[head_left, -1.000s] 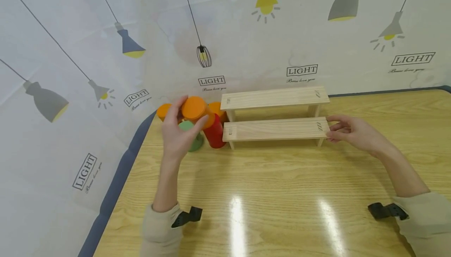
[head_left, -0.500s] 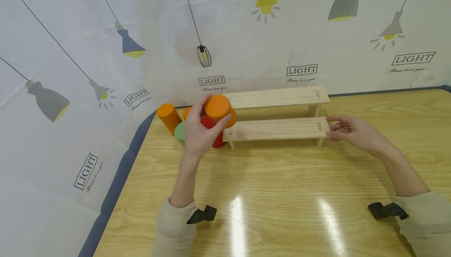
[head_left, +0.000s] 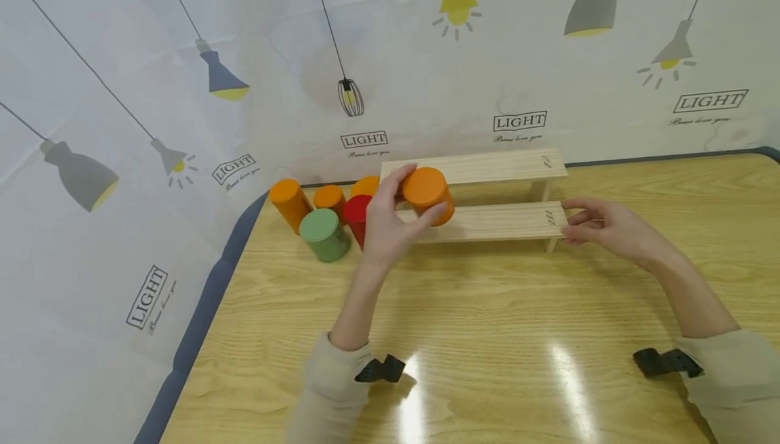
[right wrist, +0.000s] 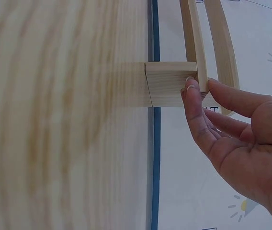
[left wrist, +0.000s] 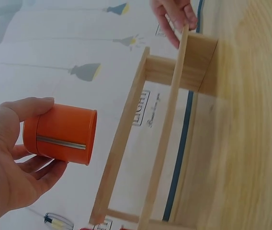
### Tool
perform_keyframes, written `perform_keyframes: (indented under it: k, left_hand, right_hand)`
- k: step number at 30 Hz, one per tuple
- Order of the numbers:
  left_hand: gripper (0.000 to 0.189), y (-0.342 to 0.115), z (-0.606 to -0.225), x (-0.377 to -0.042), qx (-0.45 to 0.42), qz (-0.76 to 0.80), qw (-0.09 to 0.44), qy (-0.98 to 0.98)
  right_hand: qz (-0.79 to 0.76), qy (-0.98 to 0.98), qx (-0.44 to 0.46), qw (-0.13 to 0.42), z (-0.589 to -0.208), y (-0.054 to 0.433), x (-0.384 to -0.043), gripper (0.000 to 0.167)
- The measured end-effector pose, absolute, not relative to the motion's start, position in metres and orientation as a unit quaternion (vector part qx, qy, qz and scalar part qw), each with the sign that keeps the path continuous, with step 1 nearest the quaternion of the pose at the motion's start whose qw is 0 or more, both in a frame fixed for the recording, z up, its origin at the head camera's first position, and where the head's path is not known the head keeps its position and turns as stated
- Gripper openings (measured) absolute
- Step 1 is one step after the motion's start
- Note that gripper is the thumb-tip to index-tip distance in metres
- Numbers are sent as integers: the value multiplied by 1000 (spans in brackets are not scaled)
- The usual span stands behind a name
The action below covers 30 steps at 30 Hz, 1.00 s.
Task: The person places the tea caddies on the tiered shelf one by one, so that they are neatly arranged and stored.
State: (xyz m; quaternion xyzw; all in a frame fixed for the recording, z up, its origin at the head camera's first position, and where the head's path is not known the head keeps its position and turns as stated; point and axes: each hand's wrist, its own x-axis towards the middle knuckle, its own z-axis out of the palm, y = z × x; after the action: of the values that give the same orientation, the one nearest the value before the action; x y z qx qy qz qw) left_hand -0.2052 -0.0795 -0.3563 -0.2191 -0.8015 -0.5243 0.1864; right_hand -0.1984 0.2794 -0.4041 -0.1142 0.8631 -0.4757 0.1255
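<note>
My left hand (head_left: 390, 227) grips a short orange canister (head_left: 428, 193) between thumb and fingers, raised over the left part of a two-step wooden shelf (head_left: 493, 222). In the left wrist view, the canister (left wrist: 62, 133) shows a narrow silver strip on its side and hangs apart from the shelf boards (left wrist: 164, 129). My right hand (head_left: 618, 231) pinches the right end of the lower, front board. The right wrist view has the thumb on the board's upper face and fingertips (right wrist: 192, 88) underneath, beside the end leg (right wrist: 169, 86).
Left of the shelf stand a green canister (head_left: 325, 237), a red one (head_left: 356, 210) partly hidden by my left hand, and several orange ones, including a tall one (head_left: 289, 204). The wooden table (head_left: 487, 336) meets a lamp-printed wall covering (head_left: 426, 92) behind.
My left hand has carried the orange canister rightward from above the other canisters to over the shelf's left part, uncovering the green canister. The right hand keeps its hold on the board.
</note>
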Motion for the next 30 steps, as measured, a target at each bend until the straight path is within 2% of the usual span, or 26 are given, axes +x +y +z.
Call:
perform_keyframes:
  k: [10,22,30]
  left_hand:
    - [69,-36,-365,-207,-247,-526,161,-798]
    - [69,8,-379,-209,-223,-541,100,-805]
    - [67,33,-389,-212,-225,-550,90,-799]
  right_hand:
    - [-482,859,-115,127,-406,281,-199,62]
    - [-480,860,-112,129,-407,283,-199,64]
    - [-476,863,-112,131,-408,283,-201,64]
